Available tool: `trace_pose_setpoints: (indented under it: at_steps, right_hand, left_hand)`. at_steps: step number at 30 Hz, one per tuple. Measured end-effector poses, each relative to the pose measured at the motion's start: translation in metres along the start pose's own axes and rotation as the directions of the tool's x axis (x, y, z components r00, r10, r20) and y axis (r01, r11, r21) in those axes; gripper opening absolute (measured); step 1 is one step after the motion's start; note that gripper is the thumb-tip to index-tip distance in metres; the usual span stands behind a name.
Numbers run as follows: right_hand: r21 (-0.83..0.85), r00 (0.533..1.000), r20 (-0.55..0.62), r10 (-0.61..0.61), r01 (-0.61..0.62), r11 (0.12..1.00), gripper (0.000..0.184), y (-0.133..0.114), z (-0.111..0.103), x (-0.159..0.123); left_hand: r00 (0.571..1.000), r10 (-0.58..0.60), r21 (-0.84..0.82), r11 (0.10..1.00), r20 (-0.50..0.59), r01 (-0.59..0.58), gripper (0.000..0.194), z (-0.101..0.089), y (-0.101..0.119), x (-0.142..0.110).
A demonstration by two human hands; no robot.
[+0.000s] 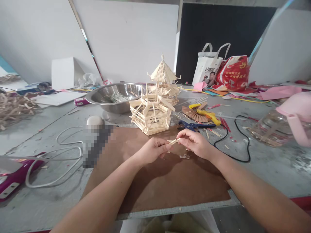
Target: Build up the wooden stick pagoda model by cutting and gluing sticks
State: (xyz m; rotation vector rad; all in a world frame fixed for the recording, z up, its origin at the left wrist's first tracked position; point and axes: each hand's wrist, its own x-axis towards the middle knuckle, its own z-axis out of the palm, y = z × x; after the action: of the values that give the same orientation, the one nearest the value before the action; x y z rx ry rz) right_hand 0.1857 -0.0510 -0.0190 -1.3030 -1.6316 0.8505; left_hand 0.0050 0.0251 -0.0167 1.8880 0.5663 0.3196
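Observation:
Between my two hands are short pale wooden sticks (174, 141), held above a brown sheet (160, 191). My left hand (154, 150) pinches their left end between thumb and fingers. The other end is gripped by the fingertips of my right hand (195, 144). How many sticks there are, and whether they are joined, I cannot make out. Just beyond my hands stands an open, many-sided frame of wooden sticks (152, 115). Behind it rises a stick pavilion with a pointed roof (163, 71).
Blue-handled cutters (194, 125) and a yellow glue gun (206, 115) lie beyond my right hand, with a black cord trailing right. A steel bowl (116, 97) stands back left. A pink-lidded bottle (279, 123) is at right, a purple power strip (21, 174) at left.

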Motion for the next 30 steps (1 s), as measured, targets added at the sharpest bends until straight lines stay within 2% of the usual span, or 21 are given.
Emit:
trace_pose_setpoints:
  at_steps: [4, 11, 17, 22, 30]
  right_hand:
    - [-0.143, 0.996, -0.017, -0.087, 0.084, 0.986, 0.014, -0.0009, -0.0018, -0.0003]
    - [-0.370, 0.965, -0.025, -0.261, 0.234, 0.899, 0.015, -0.0012, -0.0048, -0.0005]
    - [-0.411, 0.966, -0.029, -0.257, 0.223, 0.884, 0.017, -0.0016, -0.0045, -0.0002]
    - [-0.417, 0.969, -0.027, -0.245, 0.212, 0.884, 0.019, -0.0014, -0.0038, 0.0004]
    - [-0.445, 0.965, -0.018, -0.261, 0.226, 0.867, 0.019, 0.0002, -0.0033, 0.0004]
  left_hand:
    - [1.000, 0.009, -0.046, 0.999, 0.012, -0.009, 0.030, -0.0019, 0.0028, -0.0005]
    - [1.000, -0.009, 0.026, 1.000, 0.000, 0.009, 0.033, -0.0003, 0.0056, -0.0007]
    - [0.999, 0.037, 0.101, 0.994, -0.036, -0.034, 0.037, 0.0031, 0.0007, -0.0003]
    - [0.996, 0.082, 0.178, 0.981, -0.019, -0.078, 0.036, 0.0044, 0.0023, 0.0000]
    - [0.993, 0.100, 0.275, 0.958, -0.067, -0.078, 0.038, 0.0068, 0.0073, -0.0009]
